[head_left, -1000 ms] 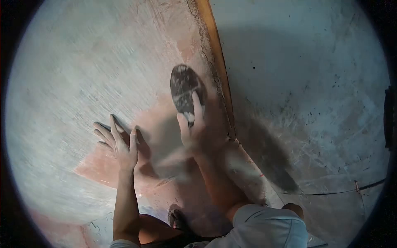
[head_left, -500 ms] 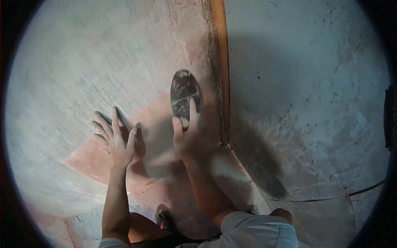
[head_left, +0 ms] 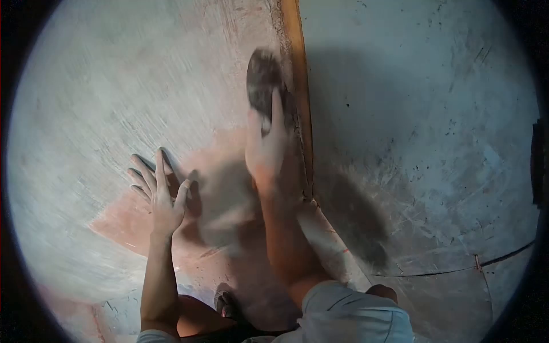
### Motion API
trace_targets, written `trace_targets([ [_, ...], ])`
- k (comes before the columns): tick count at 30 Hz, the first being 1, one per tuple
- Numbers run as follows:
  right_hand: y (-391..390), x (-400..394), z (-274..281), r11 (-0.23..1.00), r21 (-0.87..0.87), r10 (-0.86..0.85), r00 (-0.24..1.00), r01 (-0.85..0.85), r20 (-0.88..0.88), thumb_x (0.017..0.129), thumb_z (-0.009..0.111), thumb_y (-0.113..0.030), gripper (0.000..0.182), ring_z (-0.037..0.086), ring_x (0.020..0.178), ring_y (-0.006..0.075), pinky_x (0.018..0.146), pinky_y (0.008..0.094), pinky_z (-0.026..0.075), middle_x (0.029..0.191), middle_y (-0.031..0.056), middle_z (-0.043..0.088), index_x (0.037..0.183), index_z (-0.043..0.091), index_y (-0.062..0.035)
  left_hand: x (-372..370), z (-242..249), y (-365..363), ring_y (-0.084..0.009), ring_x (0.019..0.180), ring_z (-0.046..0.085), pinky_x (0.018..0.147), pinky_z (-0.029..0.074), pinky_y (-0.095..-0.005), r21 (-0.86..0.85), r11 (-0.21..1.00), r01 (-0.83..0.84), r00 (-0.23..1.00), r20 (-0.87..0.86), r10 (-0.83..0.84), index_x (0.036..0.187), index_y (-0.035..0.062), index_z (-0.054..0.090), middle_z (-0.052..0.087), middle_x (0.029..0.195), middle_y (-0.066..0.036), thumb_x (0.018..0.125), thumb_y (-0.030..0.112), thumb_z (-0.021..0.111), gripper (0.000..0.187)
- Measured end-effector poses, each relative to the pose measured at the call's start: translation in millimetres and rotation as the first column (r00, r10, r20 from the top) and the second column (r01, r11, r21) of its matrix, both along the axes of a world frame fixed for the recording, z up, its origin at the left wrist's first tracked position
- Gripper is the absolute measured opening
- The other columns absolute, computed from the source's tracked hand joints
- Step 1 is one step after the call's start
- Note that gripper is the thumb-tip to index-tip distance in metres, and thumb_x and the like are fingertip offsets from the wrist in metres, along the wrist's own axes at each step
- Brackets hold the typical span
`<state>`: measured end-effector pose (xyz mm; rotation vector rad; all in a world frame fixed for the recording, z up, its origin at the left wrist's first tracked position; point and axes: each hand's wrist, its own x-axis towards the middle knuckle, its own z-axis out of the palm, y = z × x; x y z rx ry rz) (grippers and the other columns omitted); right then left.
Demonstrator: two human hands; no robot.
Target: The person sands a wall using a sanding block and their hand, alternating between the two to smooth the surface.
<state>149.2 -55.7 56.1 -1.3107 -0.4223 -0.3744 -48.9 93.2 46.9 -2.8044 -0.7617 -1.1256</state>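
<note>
A dark oval block (head_left: 263,77) with pale scuffs lies against the pale, dusty surface (head_left: 131,74), close to its right edge. My right hand (head_left: 266,140) grips the block's near end, one finger stretched along its top; hand and block are blurred by motion. Lower and to the left, my left hand (head_left: 165,197) rests on the surface with its fingers spread and holds nothing. It lies at the upper edge of a reddish patch (head_left: 123,220).
An orange-brown strip (head_left: 298,68) runs along the surface's right edge. Beyond it lies a blue-grey surface (head_left: 412,131) with scratches, specks and a dark crack low on the right. A foot (head_left: 226,303) shows at the bottom.
My right hand has moved upward and slightly right with the dark block, nearer the orange-brown strip. My left hand stays in place.
</note>
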Motion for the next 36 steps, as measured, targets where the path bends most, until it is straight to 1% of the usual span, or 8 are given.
trace_targets([
  [5, -4.4, -21.9, -7.8, 0.981, 0.154, 0.118, 0.993, -0.119, 0.021, 0.099, 0.065, -0.023, 0.064, 0.054, 0.131, 0.0505, 0.110, 0.0492, 0.044, 0.142, 0.0343, 0.055, 0.155, 0.042, -0.0015, -2.2, -1.0, 2.4, -0.0559, 0.154, -0.016, 0.117, -0.005, -0.0747, 0.035, 0.999, -0.019, 0.999, -0.032, 0.020, 0.168, 0.0240, 0.020, -0.013, 0.171, -0.027, 0.094, 0.036, 0.071, 0.091],
  [6, -13.7, -26.8, -21.3, 0.979, -0.078, -0.153, 0.937, 0.187, 0.315, 0.098, 0.067, -0.020, 0.064, 0.054, 0.133, 0.0477, 0.112, 0.0466, 0.043, 0.143, 0.0330, 0.055, 0.153, 0.044, 0.0026, -0.3, -1.4, 1.0, -0.0559, 0.154, -0.016, 0.117, -0.005, -0.0747, 0.040, 0.999, -0.015, 0.999, -0.031, 0.017, 0.168, 0.0240, 0.020, -0.013, 0.171, -0.027, 0.094, 0.036, 0.071, 0.091],
  [15, -3.2, -3.5, 18.2, 0.931, 0.278, 0.236, 0.971, -0.236, 0.034, 0.103, 0.060, -0.024, 0.058, 0.060, 0.126, 0.0421, 0.108, 0.0464, 0.046, 0.140, 0.0312, 0.057, 0.153, 0.045, 0.0009, -3.3, 0.9, -2.0, -0.0575, 0.153, -0.016, 0.118, -0.004, -0.0745, 0.018, 1.000, 0.002, 0.999, -0.033, -0.002, 0.168, 0.0250, 0.020, -0.013, 0.172, -0.025, 0.093, 0.036, 0.073, 0.093],
  [16, -40.4, -34.3, 39.4, 0.985, -0.141, 0.078, 0.984, -0.101, -0.160, 0.099, 0.068, -0.025, 0.062, 0.062, 0.122, 0.0425, 0.102, 0.0454, 0.049, 0.135, 0.0320, 0.061, 0.152, 0.047, 0.0008, -2.9, 0.4, -2.5, -0.0575, 0.153, -0.015, 0.118, -0.004, -0.0744, 0.021, 1.000, 0.000, 0.999, -0.033, 0.000, 0.168, 0.0254, 0.020, -0.013, 0.172, -0.025, 0.093, 0.036, 0.073, 0.093],
  [19, 5.6, -43.5, -39.0, 0.991, 0.002, -0.130, 0.934, 0.137, 0.332, 0.093, 0.068, -0.015, 0.067, 0.056, 0.131, 0.0446, 0.112, 0.0440, 0.044, 0.143, 0.0302, 0.056, 0.153, 0.045, 0.0026, 1.0, 0.6, -3.0, -0.0573, 0.153, -0.015, 0.118, -0.003, -0.0745, 0.028, 1.000, -0.007, 0.999, -0.035, 0.008, 0.168, 0.0260, 0.020, -0.012, 0.172, -0.024, 0.092, 0.035, 0.073, 0.092],
  [31, 3.5, -29.8, -53.3, 0.964, 0.156, 0.222, 0.975, -0.215, -0.028, 0.097, 0.068, -0.022, 0.058, 0.057, 0.128, 0.0437, 0.108, 0.0480, 0.045, 0.136, 0.0307, 0.060, 0.148, 0.052, 0.0013, 4.1, -1.4, -5.9, -0.0577, 0.154, -0.013, 0.118, -0.002, -0.0751, 0.027, 1.000, -0.001, 0.999, -0.037, 0.002, 0.167, 0.0272, 0.021, -0.012, 0.173, -0.023, 0.092, 0.035, 0.074, 0.093],
  [32, -30.3, -39.8, -30.7, 0.959, -0.160, -0.169, 0.926, 0.234, 0.339, 0.096, 0.069, -0.021, 0.055, 0.058, 0.126, 0.0417, 0.108, 0.0468, 0.045, 0.135, 0.0294, 0.060, 0.145, 0.055, 0.0011, 3.4, -1.5, -5.1, -0.0580, 0.153, -0.013, 0.118, -0.002, -0.0755, 0.028, 1.000, -0.010, 0.999, -0.041, 0.011, 0.167, 0.0272, 0.021, -0.012, 0.173, -0.023, 0.091, 0.035, 0.074, 0.093],
  [36, -24.5, -16.6, -20.1, 0.998, 0.062, -0.040, 0.977, 0.028, 0.208, 0.097, 0.068, -0.023, 0.056, 0.064, 0.119, 0.0444, 0.104, 0.0477, 0.048, 0.133, 0.0301, 0.062, 0.145, 0.054, 0.0001, 7.5, 2.0, -11.7, -0.0588, 0.153, -0.013, 0.117, -0.001, -0.0764, -0.019, 1.000, 0.011, 0.999, -0.034, -0.012, 0.167, 0.0272, 0.022, -0.012, 0.172, -0.024, 0.092, 0.035, 0.074, 0.092],
])
